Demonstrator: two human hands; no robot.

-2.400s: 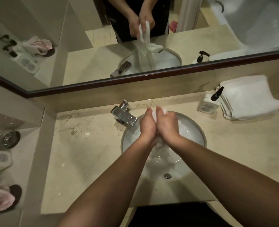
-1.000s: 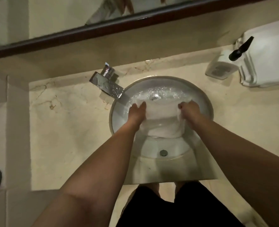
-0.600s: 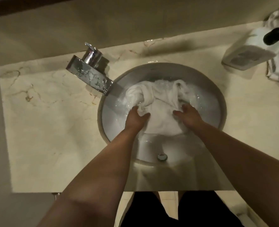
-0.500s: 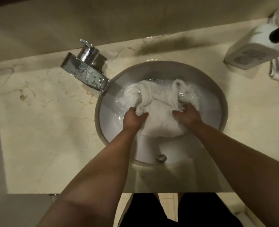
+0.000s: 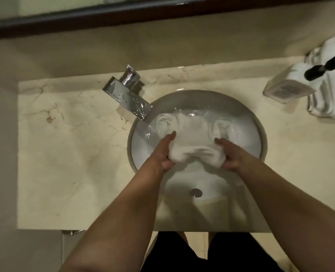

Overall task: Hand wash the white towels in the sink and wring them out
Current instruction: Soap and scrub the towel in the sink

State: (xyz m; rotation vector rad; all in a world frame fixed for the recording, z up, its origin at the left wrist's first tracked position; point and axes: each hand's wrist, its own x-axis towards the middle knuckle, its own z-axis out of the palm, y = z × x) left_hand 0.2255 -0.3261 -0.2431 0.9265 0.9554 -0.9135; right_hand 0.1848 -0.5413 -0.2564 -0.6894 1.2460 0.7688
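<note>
A: towel [image 5: 197, 143] sits in the sink [image 5: 261, 134] water; left hand [image 5: 163, 152] and right hand [image 5: 228, 156] each grip an end, fingers curled into the cloth.
B: judgement: knead inward, keep it submerged; then lift and twist.
A: marble bench [image 5: 74, 154] wet-looking; tap [image 5: 127, 99] rear-left; soap [image 5: 288, 89] and folded towels [image 5: 331, 99] rear-right; mirror above.
</note>
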